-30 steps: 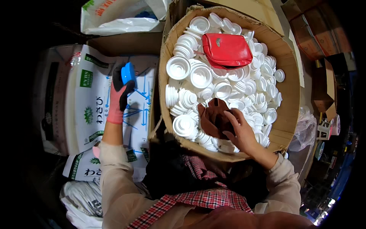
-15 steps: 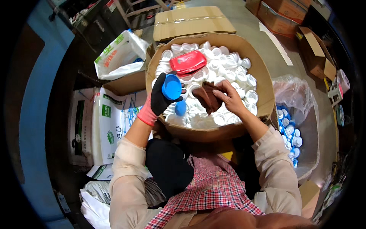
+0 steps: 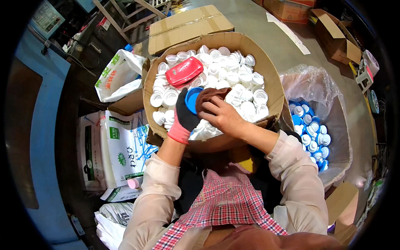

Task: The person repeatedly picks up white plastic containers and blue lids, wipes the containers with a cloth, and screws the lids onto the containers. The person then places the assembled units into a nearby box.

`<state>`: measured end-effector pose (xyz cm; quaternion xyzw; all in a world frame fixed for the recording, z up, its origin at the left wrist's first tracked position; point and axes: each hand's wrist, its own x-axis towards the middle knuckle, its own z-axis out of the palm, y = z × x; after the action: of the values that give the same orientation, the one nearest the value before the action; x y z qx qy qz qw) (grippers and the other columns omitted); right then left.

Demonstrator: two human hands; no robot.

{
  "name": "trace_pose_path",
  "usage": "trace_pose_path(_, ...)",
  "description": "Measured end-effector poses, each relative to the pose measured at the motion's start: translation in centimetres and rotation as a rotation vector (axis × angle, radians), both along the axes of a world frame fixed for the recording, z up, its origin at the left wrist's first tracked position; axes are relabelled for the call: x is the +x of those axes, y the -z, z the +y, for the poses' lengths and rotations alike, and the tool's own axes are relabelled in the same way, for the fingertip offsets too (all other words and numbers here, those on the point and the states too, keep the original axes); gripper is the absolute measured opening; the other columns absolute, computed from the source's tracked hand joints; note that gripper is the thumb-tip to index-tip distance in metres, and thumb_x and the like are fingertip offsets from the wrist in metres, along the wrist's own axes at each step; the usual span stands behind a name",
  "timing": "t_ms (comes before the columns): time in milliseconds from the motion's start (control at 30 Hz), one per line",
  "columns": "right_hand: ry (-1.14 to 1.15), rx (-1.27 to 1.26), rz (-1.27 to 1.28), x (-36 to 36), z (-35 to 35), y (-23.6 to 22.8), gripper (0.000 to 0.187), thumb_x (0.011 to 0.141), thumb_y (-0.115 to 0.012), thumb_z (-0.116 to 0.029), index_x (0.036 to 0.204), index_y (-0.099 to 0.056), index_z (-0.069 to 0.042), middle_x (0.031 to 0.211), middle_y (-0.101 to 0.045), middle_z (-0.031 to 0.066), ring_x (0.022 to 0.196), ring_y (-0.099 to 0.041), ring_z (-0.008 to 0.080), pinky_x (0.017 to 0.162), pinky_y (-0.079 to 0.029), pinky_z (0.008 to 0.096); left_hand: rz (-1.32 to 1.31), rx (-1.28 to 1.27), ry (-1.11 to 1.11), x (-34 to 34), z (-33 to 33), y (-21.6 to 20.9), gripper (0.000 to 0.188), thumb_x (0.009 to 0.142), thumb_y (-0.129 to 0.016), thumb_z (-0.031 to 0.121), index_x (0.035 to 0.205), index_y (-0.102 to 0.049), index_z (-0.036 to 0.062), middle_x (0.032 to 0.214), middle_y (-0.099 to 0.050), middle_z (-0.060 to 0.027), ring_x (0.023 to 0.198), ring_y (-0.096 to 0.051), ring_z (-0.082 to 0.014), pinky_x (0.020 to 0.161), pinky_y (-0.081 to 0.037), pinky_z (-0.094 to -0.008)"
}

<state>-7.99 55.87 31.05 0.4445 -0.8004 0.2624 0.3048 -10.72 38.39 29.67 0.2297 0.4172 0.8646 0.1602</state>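
My left hand (image 3: 186, 112), in a black glove with a pink cuff, is closed round a round blue plastic cap (image 3: 192, 99). Its hollow side faces up. My bare right hand (image 3: 223, 116) grips a brown cloth (image 3: 210, 97) and presses it to the cap's right edge. Both hands are above the near part of a big cardboard box (image 3: 266, 62) full of white plastic caps (image 3: 233, 78). A red pouch (image 3: 184, 71) lies on those caps, just beyond my left hand. The fingertips of my right hand are partly hidden by the cloth.
On the right stands a plastic-lined box (image 3: 339, 137) of blue-and-white caps (image 3: 310, 129). A white bag (image 3: 121, 79) and printed white packaging (image 3: 125, 150) sit to the left. Behind the big box is a closed carton (image 3: 189, 28); an open carton (image 3: 333, 35) stands far right.
My right hand has brought the brown cloth leftward to the blue cap. My left hand has turned slightly and moved to the right. The whole view has shifted a little.
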Motion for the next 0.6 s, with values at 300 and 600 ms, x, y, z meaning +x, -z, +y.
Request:
trace_pose_path(300, 0.178, -0.149, 0.04, -1.0, 0.6, -0.9, 0.042, 0.072, -0.073, -0.003, 0.113, -0.065, -0.008, 0.107, -0.057, 0.0117, 0.092, -0.059, 0.0311, 0.077, -0.052, 0.0385, 0.707, -0.761, -0.485, 0.7, 3.3, -0.5, 0.039, 0.096, -0.05, 0.021, 0.131, -0.049, 0.0046, 0.13, -0.056, -0.0118, 0.122, -0.054, -0.0245, 0.101, -0.043, -0.035)
trace_pose_path(600, 0.339, 0.044, -0.819, -1.6, 3.8, 1.6, 0.026, 0.074, -0.067, -0.013, 0.1, -0.067, -0.005, 0.093, -0.066, 0.0204, 0.088, -0.064, 0.0417, 0.078, -0.052, 0.0476, 0.042, -0.91, -0.339, -1.2, 1.7, 7.7, 0.038, 0.103, -0.044, 0.031, 0.124, -0.055, 0.001, 0.114, -0.063, -0.0141, 0.108, -0.061, -0.0227, 0.094, -0.048, -0.0377)
